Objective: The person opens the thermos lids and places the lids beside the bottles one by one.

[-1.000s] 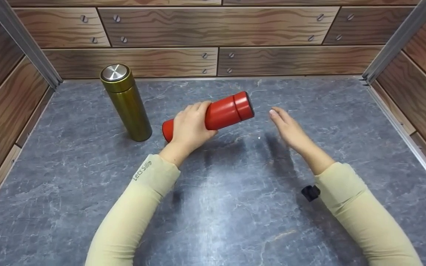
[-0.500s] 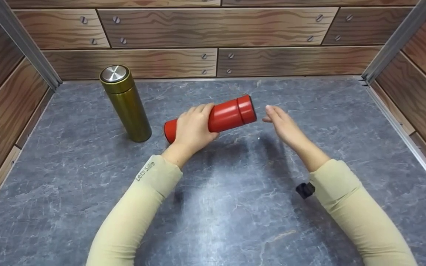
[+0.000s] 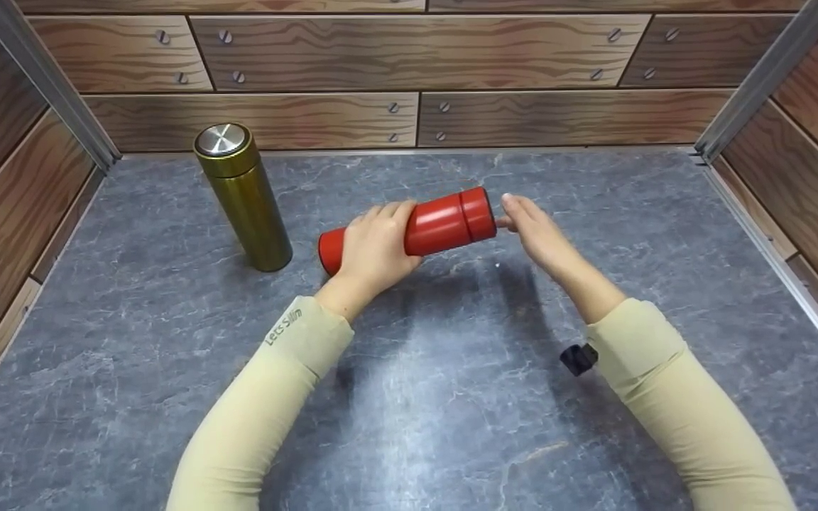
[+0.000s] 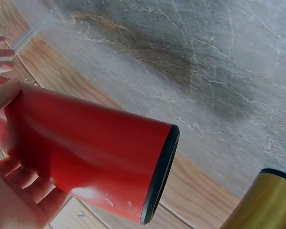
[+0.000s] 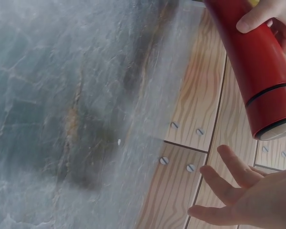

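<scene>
My left hand (image 3: pixel 378 245) grips a red thermos flask (image 3: pixel 441 226) round its middle and holds it tilted above the tabletop, lid end to the right and slightly raised. Its black-edged base (image 4: pixel 159 174) shows in the left wrist view. The red lid (image 5: pixel 271 112) has a metal disc on its end, seen in the right wrist view. Just beyond that lid is my right hand (image 3: pixel 540 231), fingers extended and holding nothing; the right wrist view shows a gap between it and the lid. A gold-green thermos flask (image 3: pixel 249 206) with a silver-topped lid stands upright to the left.
The grey marbled tabletop (image 3: pixel 444 397) is bounded by wood-patterned panels (image 3: pixel 352 53) at the back and both sides. Metal strips (image 3: pixel 792 277) run along the edges. A small black device (image 3: pixel 579 359) sits at my right cuff.
My right hand has moved left, closer to the lid of the red thermos flask. My left hand has shifted slightly right and down with the flask. The gold-green flask has stayed put.
</scene>
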Tool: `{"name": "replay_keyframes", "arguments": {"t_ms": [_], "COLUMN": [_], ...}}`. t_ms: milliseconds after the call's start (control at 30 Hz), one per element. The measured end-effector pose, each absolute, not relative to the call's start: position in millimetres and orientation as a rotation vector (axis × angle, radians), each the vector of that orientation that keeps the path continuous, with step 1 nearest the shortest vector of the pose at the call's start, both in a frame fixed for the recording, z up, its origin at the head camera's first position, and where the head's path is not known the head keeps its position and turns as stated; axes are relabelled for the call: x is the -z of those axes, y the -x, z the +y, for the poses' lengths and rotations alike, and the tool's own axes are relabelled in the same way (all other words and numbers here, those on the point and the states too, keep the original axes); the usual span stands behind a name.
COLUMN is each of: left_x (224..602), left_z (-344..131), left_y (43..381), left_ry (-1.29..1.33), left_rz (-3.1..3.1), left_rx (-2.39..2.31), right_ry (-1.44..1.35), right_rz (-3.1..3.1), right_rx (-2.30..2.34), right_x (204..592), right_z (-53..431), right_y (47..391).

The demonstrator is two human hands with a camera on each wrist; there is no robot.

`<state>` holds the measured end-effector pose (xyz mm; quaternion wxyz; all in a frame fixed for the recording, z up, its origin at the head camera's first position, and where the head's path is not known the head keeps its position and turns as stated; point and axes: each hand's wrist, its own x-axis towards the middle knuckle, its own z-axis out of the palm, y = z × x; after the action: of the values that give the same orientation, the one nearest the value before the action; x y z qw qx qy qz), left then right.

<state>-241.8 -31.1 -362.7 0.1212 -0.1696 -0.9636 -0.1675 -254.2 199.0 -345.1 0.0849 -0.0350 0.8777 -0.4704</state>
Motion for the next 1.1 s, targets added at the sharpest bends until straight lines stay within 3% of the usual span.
{"name": "replay_keyframes", "arguments": {"t_ms": [1100], "left_x": [351.5], "left_z": [-29.1], "left_y": [237.7], "left_ry": [0.592], "left_rz": [-2.846], "left_rx": [0.415], "right_ry": [0.242], "right_rz": [2.675], "right_rx": [1.523], "right_x": [332.7], "right_z": [192.7], "right_y": [251.5]}}
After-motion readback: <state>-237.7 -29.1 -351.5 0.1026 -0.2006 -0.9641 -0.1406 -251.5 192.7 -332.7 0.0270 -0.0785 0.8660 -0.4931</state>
